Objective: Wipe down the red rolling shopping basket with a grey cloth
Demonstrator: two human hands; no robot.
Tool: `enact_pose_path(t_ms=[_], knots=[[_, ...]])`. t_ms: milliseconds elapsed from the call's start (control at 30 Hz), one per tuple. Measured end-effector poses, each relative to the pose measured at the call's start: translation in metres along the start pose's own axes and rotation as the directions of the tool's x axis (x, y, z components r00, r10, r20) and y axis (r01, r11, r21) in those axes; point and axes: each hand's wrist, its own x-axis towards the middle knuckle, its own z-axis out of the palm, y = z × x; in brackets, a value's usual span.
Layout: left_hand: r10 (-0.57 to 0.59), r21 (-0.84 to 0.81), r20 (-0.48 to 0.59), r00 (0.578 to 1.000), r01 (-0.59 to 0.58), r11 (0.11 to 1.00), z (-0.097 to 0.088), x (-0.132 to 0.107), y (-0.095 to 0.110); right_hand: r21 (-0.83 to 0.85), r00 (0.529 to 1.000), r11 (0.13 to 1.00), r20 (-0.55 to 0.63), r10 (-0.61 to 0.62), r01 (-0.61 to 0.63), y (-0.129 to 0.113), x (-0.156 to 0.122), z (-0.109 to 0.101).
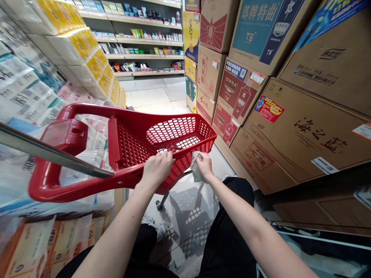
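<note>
A red plastic shopping cart basket (162, 133) with a looped red handle (49, 170) stands tilted in front of me, and nothing lies inside it. My left hand (158, 166) is closed over the basket's near rim. My right hand (205, 166) grips a crumpled grey-white cloth (196, 170) and presses it against the outside of the basket's right side wall. My legs in black trousers show below.
Stacked brown liquor cartons (290, 127) line the right side of the narrow aisle. Wrapped tissue packs (26, 88) fill the left. A metal rod (52, 152) crosses at left. Tiled floor (153, 96) leads to far shelves (139, 42) of small goods.
</note>
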Motion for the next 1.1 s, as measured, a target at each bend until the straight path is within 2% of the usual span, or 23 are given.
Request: enact_pose_path(t_ms=[100,233,367,467,567,667,733,833,900,1000,1100], knots=[[0.035,0.004,0.035,0.999,-0.035,0.999,0.001,-0.001,-0.009,-0.070,0.998,0.996,-0.009,-0.057,0.056,0.000,-0.003,-0.003],[0.054,-0.005,0.010,0.998,-0.054,0.999,0.001,-0.002,-0.011,-0.208,0.986,0.964,0.072,-0.152,0.164,-0.009,-0.012,0.006],[0.082,0.010,-0.009,0.997,-0.082,0.997,0.003,-0.003,-0.012,-0.368,0.977,0.907,0.125,-0.172,0.207,-0.010,-0.017,0.010],[0.105,0.019,-0.010,0.994,-0.104,0.994,0.004,-0.004,-0.018,-0.460,0.957,0.842,0.194,-0.215,0.282,-0.008,-0.015,0.005],[0.093,0.014,0.010,0.996,-0.093,0.996,0.002,-0.007,-0.026,-0.461,0.912,0.793,0.291,-0.289,0.398,-0.008,-0.011,-0.003],[0.060,0.014,0.043,0.997,-0.061,0.998,0.000,-0.010,-0.031,-0.396,0.870,0.785,0.343,-0.354,0.476,-0.009,-0.014,-0.010],[0.024,0.023,0.061,0.998,-0.025,0.999,-0.002,-0.011,-0.031,-0.362,0.874,0.808,0.336,-0.352,0.464,-0.006,-0.020,-0.012],[-0.045,0.031,0.101,0.994,0.042,0.999,-0.003,-0.006,-0.026,-0.358,0.943,0.879,0.222,-0.246,0.314,0.002,-0.030,-0.013],[-0.067,0.035,0.153,0.986,0.062,0.997,-0.004,0.001,-0.022,-0.355,0.974,0.908,0.134,-0.184,0.221,0.005,-0.032,-0.014],[-0.024,0.019,0.216,0.976,0.020,1.000,-0.003,0.012,-0.019,-0.348,0.971,0.907,0.110,-0.212,0.237,0.003,-0.026,-0.012],[0.040,-0.015,0.201,0.979,-0.037,0.999,-0.001,0.016,-0.016,-0.377,0.968,0.892,0.114,-0.224,0.251,-0.001,-0.018,-0.009]])
